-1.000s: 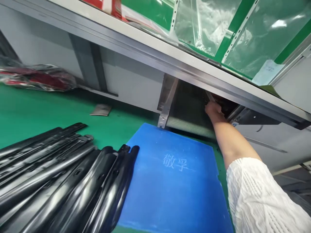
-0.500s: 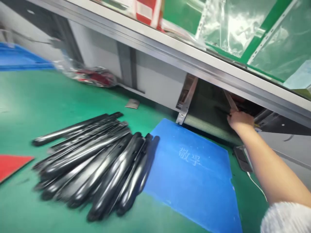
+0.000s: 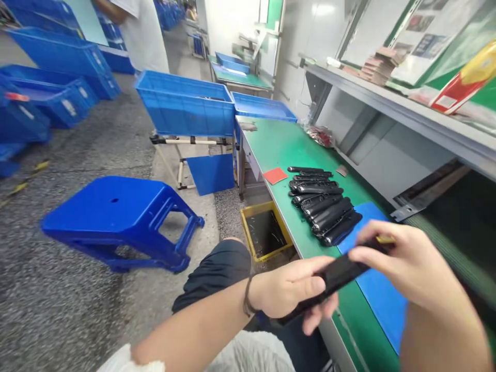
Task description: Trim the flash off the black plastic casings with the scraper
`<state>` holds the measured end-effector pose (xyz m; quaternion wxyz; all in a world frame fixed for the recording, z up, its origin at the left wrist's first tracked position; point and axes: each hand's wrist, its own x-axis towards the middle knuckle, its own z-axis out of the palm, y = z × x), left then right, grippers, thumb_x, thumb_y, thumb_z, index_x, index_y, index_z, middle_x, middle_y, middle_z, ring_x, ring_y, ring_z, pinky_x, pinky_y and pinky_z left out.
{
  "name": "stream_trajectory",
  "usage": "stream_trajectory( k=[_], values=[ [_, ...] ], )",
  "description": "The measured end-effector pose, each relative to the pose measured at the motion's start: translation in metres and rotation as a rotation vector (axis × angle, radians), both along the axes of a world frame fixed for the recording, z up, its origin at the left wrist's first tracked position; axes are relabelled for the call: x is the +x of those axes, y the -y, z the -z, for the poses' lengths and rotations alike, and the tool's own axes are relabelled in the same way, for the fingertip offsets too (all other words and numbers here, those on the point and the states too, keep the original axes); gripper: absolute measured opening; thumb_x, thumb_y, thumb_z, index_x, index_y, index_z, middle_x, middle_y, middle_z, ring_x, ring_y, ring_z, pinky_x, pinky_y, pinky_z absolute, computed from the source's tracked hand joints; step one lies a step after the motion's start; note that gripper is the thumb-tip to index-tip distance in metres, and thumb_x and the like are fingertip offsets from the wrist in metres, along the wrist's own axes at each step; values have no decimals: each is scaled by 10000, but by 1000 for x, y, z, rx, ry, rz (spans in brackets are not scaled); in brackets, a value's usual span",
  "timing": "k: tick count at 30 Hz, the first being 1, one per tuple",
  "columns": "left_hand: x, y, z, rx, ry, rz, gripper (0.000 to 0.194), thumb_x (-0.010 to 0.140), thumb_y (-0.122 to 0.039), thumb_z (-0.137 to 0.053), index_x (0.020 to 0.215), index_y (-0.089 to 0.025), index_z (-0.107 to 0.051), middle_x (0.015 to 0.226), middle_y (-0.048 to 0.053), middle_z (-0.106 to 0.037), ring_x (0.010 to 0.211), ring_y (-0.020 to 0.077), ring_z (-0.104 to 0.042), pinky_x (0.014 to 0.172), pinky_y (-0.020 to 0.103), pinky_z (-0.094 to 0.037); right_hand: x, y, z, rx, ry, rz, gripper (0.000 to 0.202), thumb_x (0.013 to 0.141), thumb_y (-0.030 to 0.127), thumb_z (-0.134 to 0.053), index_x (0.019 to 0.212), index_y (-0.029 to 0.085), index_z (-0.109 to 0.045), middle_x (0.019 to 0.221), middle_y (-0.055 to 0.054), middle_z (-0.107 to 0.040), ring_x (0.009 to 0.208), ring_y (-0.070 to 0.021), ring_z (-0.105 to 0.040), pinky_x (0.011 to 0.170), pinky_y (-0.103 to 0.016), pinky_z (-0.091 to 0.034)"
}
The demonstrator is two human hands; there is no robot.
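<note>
A long black part point(image 3: 341, 268) is held between both hands over the near edge of the green bench. My left hand point(image 3: 290, 289) is wrapped round its lower end, thumb on top. On its upper end, my right hand point(image 3: 387, 248) grips with thumb and fingers; a small yellow thing shows by those fingers, too small to name. Several similar black parts point(image 3: 325, 201) lie side by side on the bench, left of a blue sheet point(image 3: 382, 299). A red piece point(image 3: 275, 175) lies beyond them near the bench edge.
A blue stool point(image 3: 112, 206) stands on the floor at left. Below the bench is a yellow-rimmed crate point(image 3: 248, 235). Blue bins point(image 3: 186, 108) sit on a rack past the bench end, a person point(image 3: 143, 36) behind them. A metal shelf point(image 3: 403, 111) overhangs the bench at right.
The view has swung left and back, showing the floor, stool and bins. My right hand has left the opening under the shelf, and my left hand has come into view; both hold a black part.
</note>
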<state>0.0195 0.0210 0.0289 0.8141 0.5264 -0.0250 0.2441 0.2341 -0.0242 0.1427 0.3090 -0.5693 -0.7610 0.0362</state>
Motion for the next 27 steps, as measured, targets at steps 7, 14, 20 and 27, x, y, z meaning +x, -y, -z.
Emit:
stream_trajectory(
  k=[7,14,20,27],
  values=[
    [-37,24,12,-320,1,-523,593,1053,-633,-428,1423,-178,-517,572,-48,-513,381,102,-454,377,189,-439,-100,-19,45,139,-35,-323,91,973,303,-724,1023,231,-700,883,-34,-627,729,-153,-605,641,-288,-509],
    [-50,44,18,-372,-32,-629,630,1044,-643,-426,1414,-145,-533,515,-70,-437,349,99,-370,332,192,-386,-124,-12,86,221,-154,-437,112,987,131,-640,929,221,-671,782,-9,-610,628,-129,-579,545,-258,-465],
    [-60,49,29,-415,-33,-575,486,1029,-627,-483,1065,-163,-623,706,15,-607,367,72,-417,329,190,-379,-123,14,82,378,-349,-215,115,981,132,-653,1005,235,-697,857,-35,-662,679,-151,-643,584,-278,-523],
    [-81,-1,30,-805,108,-763,576,1119,-433,-191,862,-133,-610,657,15,-530,398,53,-374,378,145,-356,-104,-22,106,433,109,-101,270,1044,322,-648,1274,181,-661,837,-42,-672,670,-163,-630,573,-285,-436]
  ],
)
